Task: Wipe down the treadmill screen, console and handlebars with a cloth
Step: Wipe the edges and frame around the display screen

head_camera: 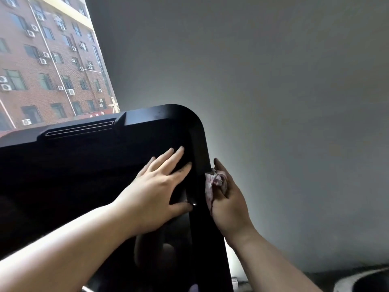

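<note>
**Top-right corner, mid-task**

Window [52, 60] w/ brick bldg far left. Black treadmill screen [84, 182] fills lower left. L hand [160, 186] lies flat on it near the top-right corner, fingers straight, holding nothing. Just right, R hand [229, 201] clutches a pinkish cloth [212, 182], prob. pressed against the screen's outer edge. Grey wall [284, 81] behind.

The right hand [229, 199] grips a crumpled pinkish cloth [212, 182] against the outer right edge of the black treadmill screen [73, 175]. Just left of that grip, across the frame, the left hand [160, 186] lies flat with straight fingers. Above the grip the frame's corner [189, 116] curves round; behind it is a grey wall [294, 102].
</note>
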`<state>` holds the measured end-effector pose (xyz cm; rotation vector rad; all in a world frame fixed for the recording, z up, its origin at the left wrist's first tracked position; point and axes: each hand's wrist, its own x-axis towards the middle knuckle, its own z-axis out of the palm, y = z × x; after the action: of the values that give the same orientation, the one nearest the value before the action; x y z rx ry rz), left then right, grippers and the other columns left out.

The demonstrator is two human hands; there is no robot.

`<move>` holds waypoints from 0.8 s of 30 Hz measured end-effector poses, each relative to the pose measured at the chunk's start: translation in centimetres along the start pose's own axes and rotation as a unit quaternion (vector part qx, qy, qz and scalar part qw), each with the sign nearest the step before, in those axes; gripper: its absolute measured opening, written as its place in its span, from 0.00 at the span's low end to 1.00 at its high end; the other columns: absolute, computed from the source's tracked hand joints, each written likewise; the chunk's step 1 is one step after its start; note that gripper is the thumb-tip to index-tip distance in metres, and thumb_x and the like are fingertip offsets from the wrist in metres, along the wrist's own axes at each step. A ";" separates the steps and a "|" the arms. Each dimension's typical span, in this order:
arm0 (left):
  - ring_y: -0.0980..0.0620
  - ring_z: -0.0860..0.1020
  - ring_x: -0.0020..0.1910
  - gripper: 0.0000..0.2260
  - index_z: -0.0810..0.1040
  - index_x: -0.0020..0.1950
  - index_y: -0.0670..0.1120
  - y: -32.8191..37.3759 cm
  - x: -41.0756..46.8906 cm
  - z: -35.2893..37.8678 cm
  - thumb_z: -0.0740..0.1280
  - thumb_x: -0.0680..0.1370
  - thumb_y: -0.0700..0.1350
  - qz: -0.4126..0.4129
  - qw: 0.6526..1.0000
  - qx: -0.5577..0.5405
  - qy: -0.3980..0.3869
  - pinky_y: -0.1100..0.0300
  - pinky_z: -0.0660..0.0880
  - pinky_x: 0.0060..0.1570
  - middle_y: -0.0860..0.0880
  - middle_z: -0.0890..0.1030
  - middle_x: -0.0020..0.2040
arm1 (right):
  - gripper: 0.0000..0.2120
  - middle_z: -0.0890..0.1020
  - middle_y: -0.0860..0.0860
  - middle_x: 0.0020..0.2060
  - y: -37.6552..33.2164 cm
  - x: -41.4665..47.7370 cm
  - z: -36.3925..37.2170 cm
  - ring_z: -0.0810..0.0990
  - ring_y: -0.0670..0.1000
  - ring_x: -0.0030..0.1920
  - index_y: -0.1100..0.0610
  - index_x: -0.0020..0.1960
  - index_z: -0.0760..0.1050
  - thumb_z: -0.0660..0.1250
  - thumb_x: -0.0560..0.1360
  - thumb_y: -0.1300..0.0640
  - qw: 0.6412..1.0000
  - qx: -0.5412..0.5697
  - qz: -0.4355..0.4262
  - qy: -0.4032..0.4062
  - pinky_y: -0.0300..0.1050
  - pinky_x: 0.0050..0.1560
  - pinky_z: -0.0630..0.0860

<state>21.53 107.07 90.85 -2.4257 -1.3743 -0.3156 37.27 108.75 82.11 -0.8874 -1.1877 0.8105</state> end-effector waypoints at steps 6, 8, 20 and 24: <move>0.63 0.29 0.72 0.41 0.44 0.77 0.60 -2.5 -0.8 -3.0 0.50 0.68 0.74 -0.008 0.998 0.057 0.001 0.63 0.31 0.68 0.61 0.30 0.73 | 0.26 0.80 0.39 0.52 -5.0 6.8 2.7 0.76 0.39 0.57 0.52 0.72 0.66 0.66 0.76 0.48 0.989 -0.129 -0.063 0.024 0.37 0.63 0.68; 0.63 0.30 0.72 0.38 0.45 0.78 0.58 -3.5 -0.8 -3.7 0.57 0.74 0.68 -0.029 0.997 0.068 0.009 0.61 0.32 0.70 0.60 0.31 0.72 | 0.36 0.76 0.46 0.62 -6.5 8.4 3.6 0.74 0.46 0.62 0.53 0.74 0.61 0.71 0.72 0.46 0.966 -0.238 -0.101 0.023 0.40 0.64 0.68; 0.56 0.37 0.76 0.33 0.47 0.79 0.53 -4.7 -2.2 -1.9 0.59 0.78 0.56 -0.043 0.999 0.019 0.006 0.56 0.39 0.74 0.53 0.39 0.79 | 0.28 0.69 0.53 0.67 -4.7 3.1 4.7 0.71 0.55 0.64 0.57 0.75 0.59 0.62 0.78 0.56 0.913 -0.374 -0.130 0.097 0.44 0.61 0.68; 0.57 0.36 0.76 0.33 0.46 0.79 0.54 -4.1 -3.6 -1.1 0.58 0.78 0.56 0.010 1.000 0.025 0.007 0.56 0.37 0.74 0.54 0.38 0.78 | 0.27 0.68 0.53 0.69 -3.3 -0.1 4.5 0.70 0.54 0.66 0.57 0.75 0.60 0.63 0.78 0.54 0.906 -0.391 -0.112 0.116 0.42 0.61 0.67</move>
<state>16.16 105.78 91.38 -2.3905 -1.3352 -0.2875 33.02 107.87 85.66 -1.4178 -1.3817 -0.0014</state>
